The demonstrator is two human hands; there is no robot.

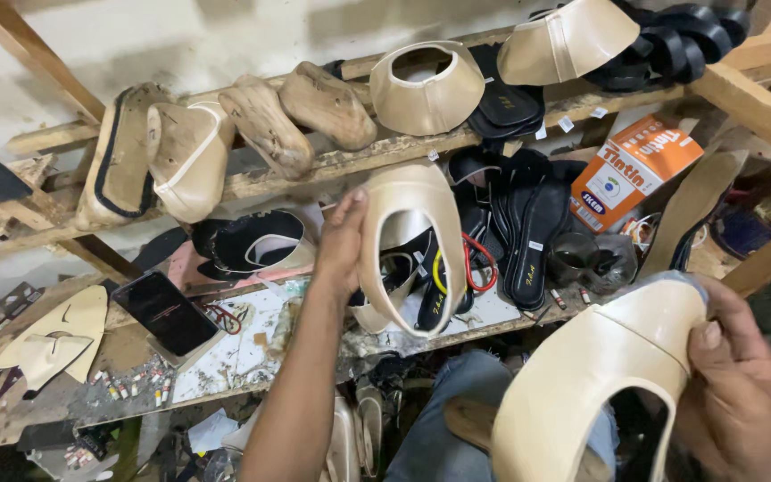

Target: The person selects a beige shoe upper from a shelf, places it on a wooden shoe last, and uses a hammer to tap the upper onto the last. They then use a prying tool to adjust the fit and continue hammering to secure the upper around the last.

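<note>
My left hand [341, 245] is stretched forward over the workbench and grips a cream shoe upper [414, 228] by its left edge, holding it upright in front of the lower shelf. My right hand [735, 384] holds a second cream shoe upper [595, 375] close to me at the lower right, thumb on top of its rim, above my jeans-clad knee. Both uppers are glossy beige with an open cut-out.
A black phone [164, 312] lies on the messy workbench [243, 348]. Wooden lasts [265, 125] and more cream uppers [426, 89] rest on the wooden shelf [332, 165]. Black soles [533, 232], an orange box [631, 170] and cut cream pieces [55, 335] lie around.
</note>
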